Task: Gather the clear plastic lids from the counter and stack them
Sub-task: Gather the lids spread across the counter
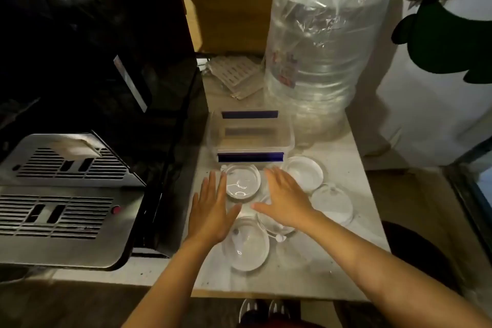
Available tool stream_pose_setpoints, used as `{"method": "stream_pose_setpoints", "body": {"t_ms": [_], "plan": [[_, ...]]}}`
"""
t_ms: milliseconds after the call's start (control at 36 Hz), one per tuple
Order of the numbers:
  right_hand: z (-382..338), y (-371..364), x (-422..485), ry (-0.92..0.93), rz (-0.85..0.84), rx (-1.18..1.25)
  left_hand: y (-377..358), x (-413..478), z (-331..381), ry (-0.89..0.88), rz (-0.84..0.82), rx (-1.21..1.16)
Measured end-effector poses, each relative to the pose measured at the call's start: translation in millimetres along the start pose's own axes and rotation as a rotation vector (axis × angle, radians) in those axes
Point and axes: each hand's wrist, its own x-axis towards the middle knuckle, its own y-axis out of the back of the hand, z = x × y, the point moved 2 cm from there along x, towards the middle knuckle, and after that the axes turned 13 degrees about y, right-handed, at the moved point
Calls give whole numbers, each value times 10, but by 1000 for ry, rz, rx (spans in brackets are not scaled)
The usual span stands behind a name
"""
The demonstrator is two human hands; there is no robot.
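Several clear round plastic lids lie spread on the pale counter [346,261]. One lid [242,184] sits between my hands, another lid [303,172] is at the back right, a third lid [332,204] is at the right. The nearest lid [246,247] lies below my hands. One more lid [269,224] is partly hidden under my right hand. My left hand [213,208] hovers flat with fingers apart, holding nothing. My right hand [285,200] is also spread flat and holds nothing.
A clear square container [251,136] with blue clips stands just behind the lids. A tall plastic bag of stacked clear cups [316,56] rises at the back right. A black and steel appliance [69,194] fills the left. The counter's front edge is near my feet.
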Motion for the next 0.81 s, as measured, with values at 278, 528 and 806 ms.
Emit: {"method": "stream_pose_setpoints", "body": {"t_ms": [278,528,806], "plan": [[-246,-169,572,-128,49,33,47,-55,-115,80,-70,-353],[-321,-218,688,-163,93,-38,63,-84,-176,118,-86,-479],[-299,-119,486,-144,55,62,215,-91,-105,144,-159,-736]]}}
